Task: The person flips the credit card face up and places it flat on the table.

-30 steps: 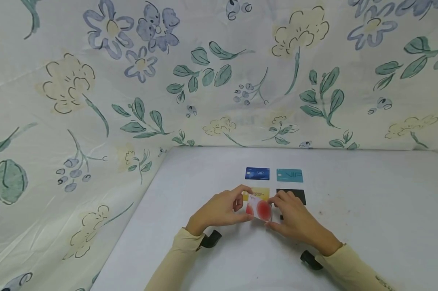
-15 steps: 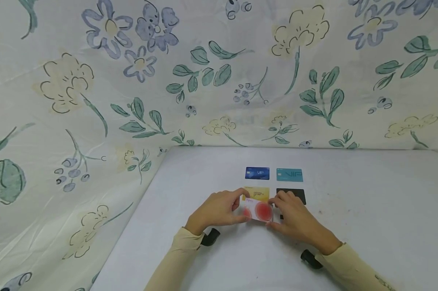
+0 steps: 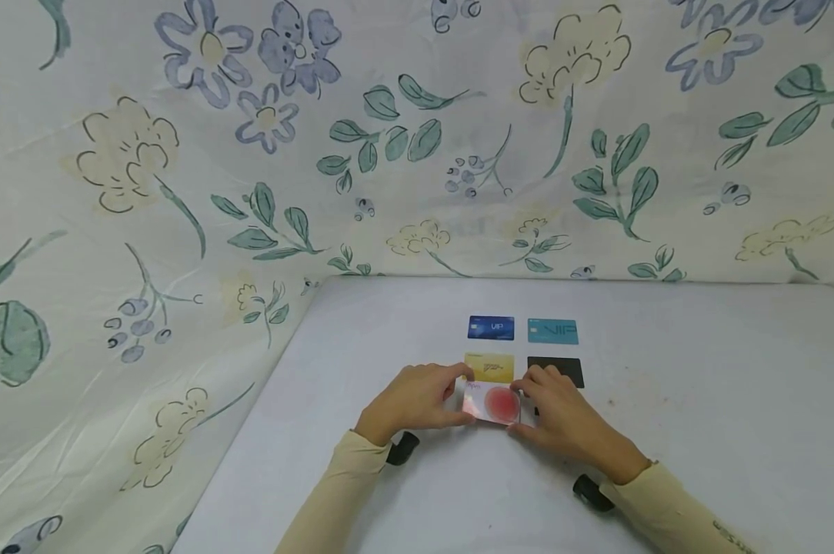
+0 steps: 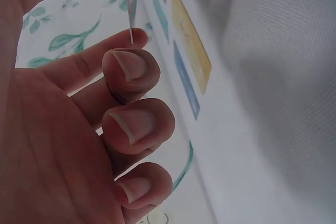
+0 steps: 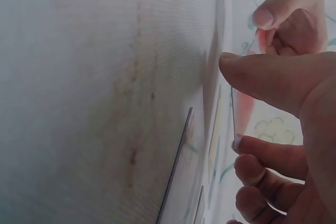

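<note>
A white plastic card with a large red circle (image 3: 500, 404) is held between both hands, just above the table in the head view. My left hand (image 3: 417, 398) grips its left end, index finger at the upper corner and thumb at the lower one. At the right end my right hand (image 3: 562, 412) pinches it the same way. In the left wrist view the card (image 4: 131, 6) shows nearly edge-on against the index finger. Behind it lies a yellow card (image 3: 489, 367), its lower edge overlapped. A black card (image 3: 558, 368) is partly covered by my right fingers.
Farther back, a blue VIP card (image 3: 491, 328) and a teal VIP card (image 3: 552, 332) lie side by side. A small dark piece shows beside my right fingers, mostly hidden. The white table (image 3: 701, 400) meets a floral cloth (image 3: 417, 185) behind and at left.
The held card has turned from tilted to nearly level, showing its face more fully. My left fingers have shifted slightly left with its end. My right hand has stayed in place.
</note>
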The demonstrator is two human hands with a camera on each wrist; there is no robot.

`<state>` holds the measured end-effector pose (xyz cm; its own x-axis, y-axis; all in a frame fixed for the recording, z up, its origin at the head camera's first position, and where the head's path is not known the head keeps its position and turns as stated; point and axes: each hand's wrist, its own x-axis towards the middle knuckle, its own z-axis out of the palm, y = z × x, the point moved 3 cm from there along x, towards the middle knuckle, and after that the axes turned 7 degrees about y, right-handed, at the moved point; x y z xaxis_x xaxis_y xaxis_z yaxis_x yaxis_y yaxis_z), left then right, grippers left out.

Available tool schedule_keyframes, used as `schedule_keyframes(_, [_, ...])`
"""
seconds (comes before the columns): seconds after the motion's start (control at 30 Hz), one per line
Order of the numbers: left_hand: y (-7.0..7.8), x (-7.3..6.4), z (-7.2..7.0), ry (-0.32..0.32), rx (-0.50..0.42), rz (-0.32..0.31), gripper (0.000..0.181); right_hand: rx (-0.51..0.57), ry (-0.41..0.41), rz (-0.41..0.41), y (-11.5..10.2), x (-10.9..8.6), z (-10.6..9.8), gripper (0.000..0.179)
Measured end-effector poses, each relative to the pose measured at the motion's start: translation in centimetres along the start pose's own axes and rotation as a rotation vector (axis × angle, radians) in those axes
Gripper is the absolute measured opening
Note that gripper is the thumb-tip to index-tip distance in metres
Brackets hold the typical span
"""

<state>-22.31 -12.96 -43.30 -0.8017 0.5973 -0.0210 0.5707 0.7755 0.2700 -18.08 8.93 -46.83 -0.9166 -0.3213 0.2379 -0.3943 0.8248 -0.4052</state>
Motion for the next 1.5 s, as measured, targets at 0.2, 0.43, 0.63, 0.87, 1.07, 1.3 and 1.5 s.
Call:
schedule_keyframes(0.2, [0.1,0.1,0.2,-0.03,0.01,-0.002,0.052,-0.008,-0.008,-0.002,0.1,-0.1,0.2,0.058])
schedule_keyframes(0.43, [0.1,0.1,0.5,-0.06,0.017,-0.015,0.052,0.002,-0.038,0.011,0.0,0.0,0.3,0.057])
schedule_keyframes(0.63, [0.0,0.5,0.7,-0.089,0.009,-0.03,0.053,0.007,-0.064,0.024,0.1,0.1,0.4,0.057])
schedule_keyframes(0.87, [-0.1,0.5,0.9,-0.119,0.021,-0.046,0.054,0.025,-0.083,0.039,0.2,0.2,0.4,0.055])
schedule_keyframes(1.07, [-0.1,0.5,1.1,-0.122,0.018,-0.053,0.052,0.049,-0.108,0.076,0.2,0.3,0.4,0.055])
schedule_keyframes(1.3, [-0.2,0.4,1.3,-0.131,0.025,-0.058,0.052,0.073,-0.121,0.109,0.0,0.3,0.4,0.055])
schedule_keyframes(1.5, [-0.2,0.4,1.3,-0.132,0.03,-0.067,0.052,0.082,-0.122,0.123,0.1,0.4,0.7,0.054])
